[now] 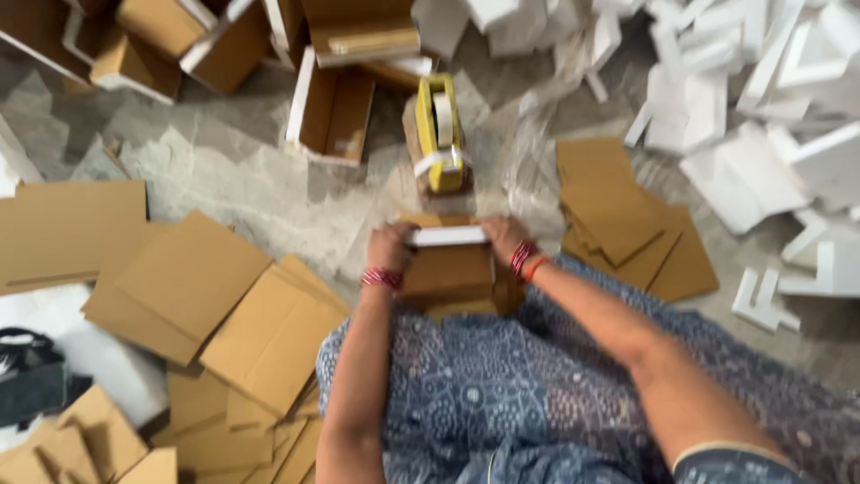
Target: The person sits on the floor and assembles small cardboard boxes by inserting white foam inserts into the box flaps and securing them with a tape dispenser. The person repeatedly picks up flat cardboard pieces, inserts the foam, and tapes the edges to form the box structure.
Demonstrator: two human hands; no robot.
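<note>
Both hands, left hand [389, 247] and right hand [503, 237], clasp a small brown carton [452, 273] with a white strip [446, 236] on top, over the lap. Yellow tape dispenser [439, 133] stands beyond on the grey floor [224, 170]; flat cardboard sheets [627, 220] right, white foam pieces [752, 134] farther.

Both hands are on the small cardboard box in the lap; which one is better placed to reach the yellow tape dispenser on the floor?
Probably the right hand: the yellow tape dispenser stands just beyond the cardboard box, slightly nearer its side than the left hand. The margin is small.
</note>
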